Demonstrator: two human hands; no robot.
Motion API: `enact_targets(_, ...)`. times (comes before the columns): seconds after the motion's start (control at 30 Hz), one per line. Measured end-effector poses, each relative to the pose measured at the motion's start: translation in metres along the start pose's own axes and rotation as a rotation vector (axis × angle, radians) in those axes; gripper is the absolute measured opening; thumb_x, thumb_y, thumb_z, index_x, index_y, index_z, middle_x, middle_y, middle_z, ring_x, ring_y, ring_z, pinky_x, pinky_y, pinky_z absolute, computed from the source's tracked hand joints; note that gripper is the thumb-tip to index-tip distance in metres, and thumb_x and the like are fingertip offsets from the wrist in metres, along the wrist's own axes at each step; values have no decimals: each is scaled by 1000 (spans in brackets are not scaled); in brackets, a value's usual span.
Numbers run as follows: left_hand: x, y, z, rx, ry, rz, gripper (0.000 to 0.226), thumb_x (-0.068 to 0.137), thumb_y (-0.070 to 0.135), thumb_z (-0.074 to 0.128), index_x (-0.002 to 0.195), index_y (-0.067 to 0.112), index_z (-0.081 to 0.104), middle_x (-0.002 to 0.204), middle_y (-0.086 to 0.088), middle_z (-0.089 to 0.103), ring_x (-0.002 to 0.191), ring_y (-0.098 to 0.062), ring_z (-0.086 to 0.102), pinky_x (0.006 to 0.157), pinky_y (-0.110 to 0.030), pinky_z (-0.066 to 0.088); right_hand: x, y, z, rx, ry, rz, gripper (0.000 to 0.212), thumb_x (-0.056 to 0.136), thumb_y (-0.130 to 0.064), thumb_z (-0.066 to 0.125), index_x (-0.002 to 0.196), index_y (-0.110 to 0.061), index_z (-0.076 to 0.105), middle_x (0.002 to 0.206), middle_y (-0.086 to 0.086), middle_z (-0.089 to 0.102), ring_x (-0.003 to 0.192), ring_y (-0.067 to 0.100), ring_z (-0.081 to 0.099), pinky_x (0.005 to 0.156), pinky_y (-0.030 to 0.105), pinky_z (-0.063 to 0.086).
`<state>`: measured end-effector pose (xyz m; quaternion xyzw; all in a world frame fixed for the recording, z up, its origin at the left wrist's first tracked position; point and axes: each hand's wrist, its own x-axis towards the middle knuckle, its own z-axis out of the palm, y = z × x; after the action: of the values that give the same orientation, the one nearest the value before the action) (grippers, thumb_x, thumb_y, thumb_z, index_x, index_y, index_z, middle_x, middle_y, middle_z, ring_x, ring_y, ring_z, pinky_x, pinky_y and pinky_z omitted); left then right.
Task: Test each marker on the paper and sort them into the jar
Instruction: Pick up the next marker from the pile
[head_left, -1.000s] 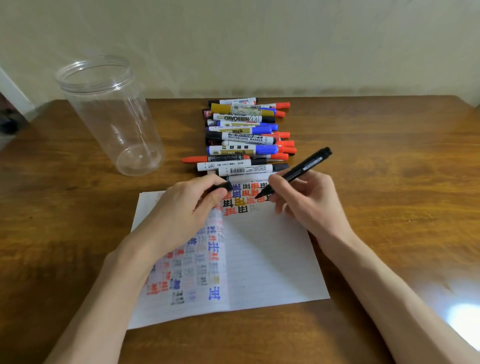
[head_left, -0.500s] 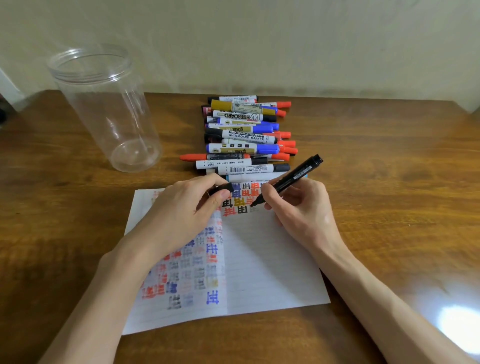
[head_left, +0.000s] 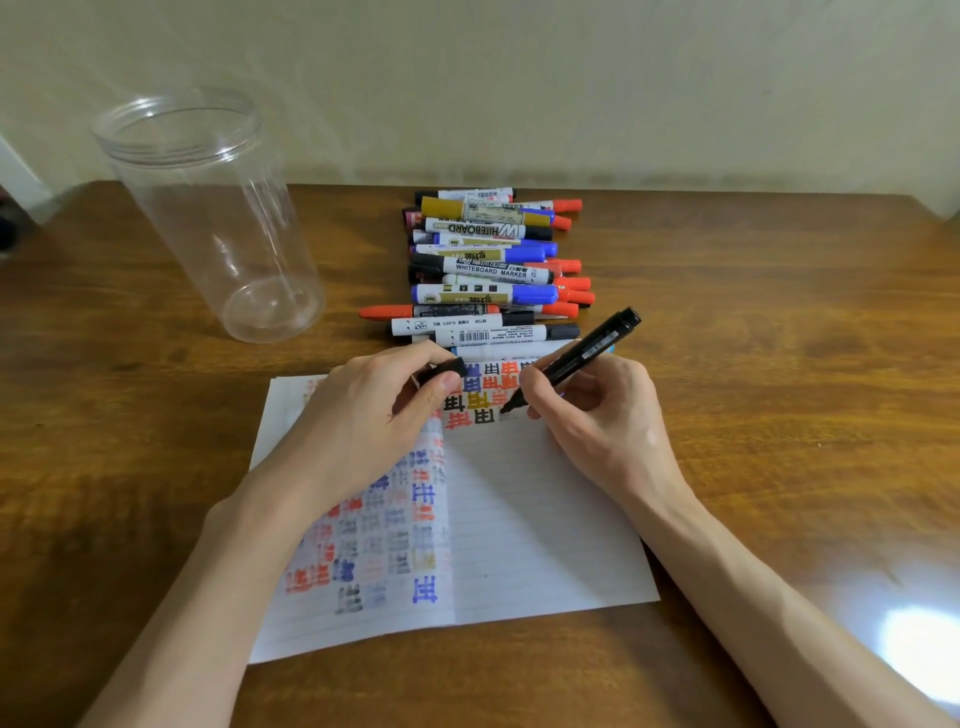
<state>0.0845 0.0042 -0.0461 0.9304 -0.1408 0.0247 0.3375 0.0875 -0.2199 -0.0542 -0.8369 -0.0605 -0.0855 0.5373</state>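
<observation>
On the paper (head_left: 545, 519), the right hand (head_left: 597, 421), grip clenched on a black marker (head_left: 576, 358), has dropped its tip onto the test row: testing is under way. The left hand (head_left: 363, 421) pinches the cap (head_left: 444, 370). Far left stands the jar (head_left: 208, 208).

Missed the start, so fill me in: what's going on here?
A person's right hand holds an uncapped black marker, testing it tip down on the paper beside rows of coloured test marks. The left hand pinches a black cap. More markers lie piled behind the paper, and none is in the clear jar yet.
</observation>
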Motion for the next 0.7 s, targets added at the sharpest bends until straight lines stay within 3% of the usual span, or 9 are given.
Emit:
enact_targets(0.1,0,0,1,3,7,-3,27,104,49,48,122,37,63,108,23,70,98,3,65,79,-37,59,-1,3,2,-56,22,-29,22,91,-24,72,71,-17,71,68,-6,73,63,24,69,59,42,57)
enact_targets(0.23,0,0,1,-6,9,-7,28,103,50,47,123,37,63,107,23,70,99,3,65,80,-38,59,0,6,0,-50,52,-29,23,91,-22,71,71,-13,68,64,-3,69,57,22,63,53,31,48)
enact_targets(0.4,1,-1,1,-12,10,-7,30,102,52,47,123,38,63,110,25,70,102,4,65,81,-36,59,0,2,-1,33,7,4,21,94,-13,72,73,-18,70,66,-12,73,56,1,65,54,17,47)
enact_targets(0.57,1,-1,2,-14,9,-5,30,102,52,47,123,38,63,111,24,70,102,2,65,81,-37,60,0,2,1,-19,-9,-20,21,92,-19,73,71,-23,71,66,-12,72,59,16,68,53,29,53)
enact_targets(0.7,1,-2,2,-11,8,-5,29,102,52,48,123,38,63,110,24,70,102,3,65,81,-38,59,-1,4,1,-32,43,-26,17,90,-21,73,73,-19,70,69,-9,71,56,10,60,53,24,48)
